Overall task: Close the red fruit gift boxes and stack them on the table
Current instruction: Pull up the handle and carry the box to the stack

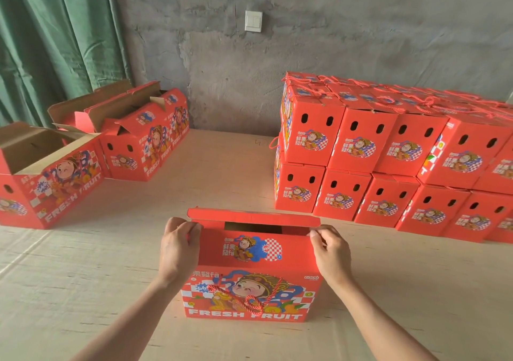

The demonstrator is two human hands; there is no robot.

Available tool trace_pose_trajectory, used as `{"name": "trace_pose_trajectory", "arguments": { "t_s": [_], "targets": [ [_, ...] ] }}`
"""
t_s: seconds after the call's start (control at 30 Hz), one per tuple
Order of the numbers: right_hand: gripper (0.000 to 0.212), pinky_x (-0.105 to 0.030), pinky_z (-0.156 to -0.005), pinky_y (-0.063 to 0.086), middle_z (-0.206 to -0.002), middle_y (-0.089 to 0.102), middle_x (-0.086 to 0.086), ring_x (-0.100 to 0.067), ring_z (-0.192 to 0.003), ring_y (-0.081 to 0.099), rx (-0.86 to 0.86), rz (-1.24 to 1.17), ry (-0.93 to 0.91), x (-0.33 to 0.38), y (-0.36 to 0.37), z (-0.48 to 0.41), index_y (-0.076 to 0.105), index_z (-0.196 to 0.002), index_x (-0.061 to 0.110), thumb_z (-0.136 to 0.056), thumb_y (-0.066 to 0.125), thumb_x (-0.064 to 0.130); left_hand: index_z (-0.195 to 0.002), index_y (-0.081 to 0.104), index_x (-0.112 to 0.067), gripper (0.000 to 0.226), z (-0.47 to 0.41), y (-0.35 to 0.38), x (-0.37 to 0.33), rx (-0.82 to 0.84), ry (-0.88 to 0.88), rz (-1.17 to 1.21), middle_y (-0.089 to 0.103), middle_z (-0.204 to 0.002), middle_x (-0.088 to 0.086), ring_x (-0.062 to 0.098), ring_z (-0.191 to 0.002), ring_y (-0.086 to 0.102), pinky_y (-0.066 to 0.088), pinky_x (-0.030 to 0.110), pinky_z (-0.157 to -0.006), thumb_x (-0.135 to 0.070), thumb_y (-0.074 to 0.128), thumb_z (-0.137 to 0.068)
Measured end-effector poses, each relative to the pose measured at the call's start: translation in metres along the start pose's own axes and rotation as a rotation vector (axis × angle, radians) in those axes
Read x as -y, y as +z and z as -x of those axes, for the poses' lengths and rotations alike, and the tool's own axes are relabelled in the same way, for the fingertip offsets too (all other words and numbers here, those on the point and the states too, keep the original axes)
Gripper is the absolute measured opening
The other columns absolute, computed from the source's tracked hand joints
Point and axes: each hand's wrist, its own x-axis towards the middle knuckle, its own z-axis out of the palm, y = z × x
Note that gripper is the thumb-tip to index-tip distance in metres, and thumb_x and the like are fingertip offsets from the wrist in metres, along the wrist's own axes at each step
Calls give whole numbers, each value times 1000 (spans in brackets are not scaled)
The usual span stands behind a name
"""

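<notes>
A: Edges, room?
B: Bare surface (91, 272) at lower left and lower right of the frame; far edge against the wall.
A: Around?
B: Stacked closed boxes (358, 144) in two layers at right, near; open boxes (138, 149) at left, well apart.
A: Grips?
B: Red gift box (249, 272) at lower centre, top flap (252, 217) part open. Left grip (177, 249) pinching its upper left corner, right grip (330, 252) pinching the upper right, fingers curled.

Two hands (180, 249) (331, 254), one box (251, 270) between them
</notes>
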Motion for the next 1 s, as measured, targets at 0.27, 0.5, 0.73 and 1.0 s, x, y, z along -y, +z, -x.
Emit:
{"name": "trace_pose_trajectory", "arguments": {
  "t_s": [0.27,0.5,0.73,1.0],
  "targets": [
    [16,-13,-83,41,-98,60,1,-18,-99,60,89,-146,161,0,-2,1,57,-98,9,-87,58,-3,-89,74,-1,10,-8,-3,3,61,-136,25,49,-83,-1,23,-91,48,38,31,-77,-5,65,-86],
    [67,-21,-102,38,-140,39,5,-10,-127,41,176,-132,48,7,-5,-2,31,-146,15,-88,49,-13,-122,47,-5,40,-10,-1,4,98,-304,223,56,-100,10,22,-89,55,45,32,-75,-6,64,-86],
    [51,-8,-103,28,-142,43,-4,-8,-132,36,260,-14,-42,-2,-6,-1,54,-129,7,-87,40,-17,-137,37,-6,60,1,-2,2,107,-93,105,38,-130,15,25,-113,46,44,28,-84,-12,65,-85],
    [49,4,-99,18,-140,43,-3,-5,-130,35,279,-31,-40,-4,-5,0,53,-129,7,-88,41,-15,-146,28,-21,107,-36,-1,-25,510,326,-650,26,-154,-1,20,-147,7,-26,55,-104,-88,21,-63]
  ]
}}
